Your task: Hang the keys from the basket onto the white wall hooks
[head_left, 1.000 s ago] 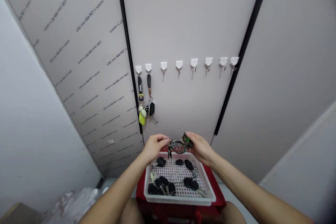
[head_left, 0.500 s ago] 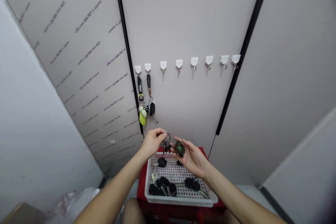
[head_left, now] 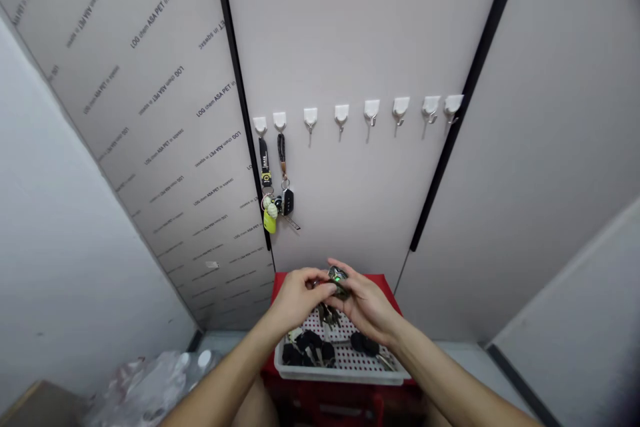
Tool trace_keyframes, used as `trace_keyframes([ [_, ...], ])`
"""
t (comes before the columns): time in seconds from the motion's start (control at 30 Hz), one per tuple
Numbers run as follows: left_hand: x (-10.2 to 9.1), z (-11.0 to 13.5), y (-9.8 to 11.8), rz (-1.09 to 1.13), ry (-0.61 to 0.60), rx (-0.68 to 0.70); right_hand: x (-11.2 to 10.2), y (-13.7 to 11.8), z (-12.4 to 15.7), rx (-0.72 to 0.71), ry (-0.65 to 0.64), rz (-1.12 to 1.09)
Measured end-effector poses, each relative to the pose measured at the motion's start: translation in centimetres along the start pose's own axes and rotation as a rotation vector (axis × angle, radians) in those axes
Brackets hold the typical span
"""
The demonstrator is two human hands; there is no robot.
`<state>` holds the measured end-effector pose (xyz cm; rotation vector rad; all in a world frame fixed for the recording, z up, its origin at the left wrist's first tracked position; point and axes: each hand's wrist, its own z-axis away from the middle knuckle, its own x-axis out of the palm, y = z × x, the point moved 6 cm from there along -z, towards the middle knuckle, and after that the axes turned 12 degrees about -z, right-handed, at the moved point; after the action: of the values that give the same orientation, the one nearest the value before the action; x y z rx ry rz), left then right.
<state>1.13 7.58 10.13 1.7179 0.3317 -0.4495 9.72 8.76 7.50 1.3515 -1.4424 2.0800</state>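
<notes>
My left hand and my right hand meet above a white perforated basket. Between their fingers is a dark round key fob with a green centre, and both hands are closed on it. A bunch of keys dangles just below my fingertips; the ring joining it is mostly hidden by my left hand. Inside the basket lie several black-headed keys at the left and another black-headed group at the right.
A row of white hooks runs across the panel ahead. A black strap with a yellow-green tag hangs from the far-left hook, and a car key from its neighbour. Under the basket is a red box. Clear plastic bags lie lower left.
My left hand has moved from the key ring to the fob, joining my right hand there. The fob has turned, and the keys now hang lower beneath it.
</notes>
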Motion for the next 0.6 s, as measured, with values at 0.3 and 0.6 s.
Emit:
trace_keyframes([
  [0.3, 0.0, -0.2, -1.0, 0.118, 0.207, -0.096, 1.0, -0.2, -0.1, -0.096, -0.073, 0.222],
  [0.6, 0.7, 0.0, -0.9, 0.131, 0.132, -0.061, 0.1, -2.3, -0.1, -0.279, -0.031, 0.544],
])
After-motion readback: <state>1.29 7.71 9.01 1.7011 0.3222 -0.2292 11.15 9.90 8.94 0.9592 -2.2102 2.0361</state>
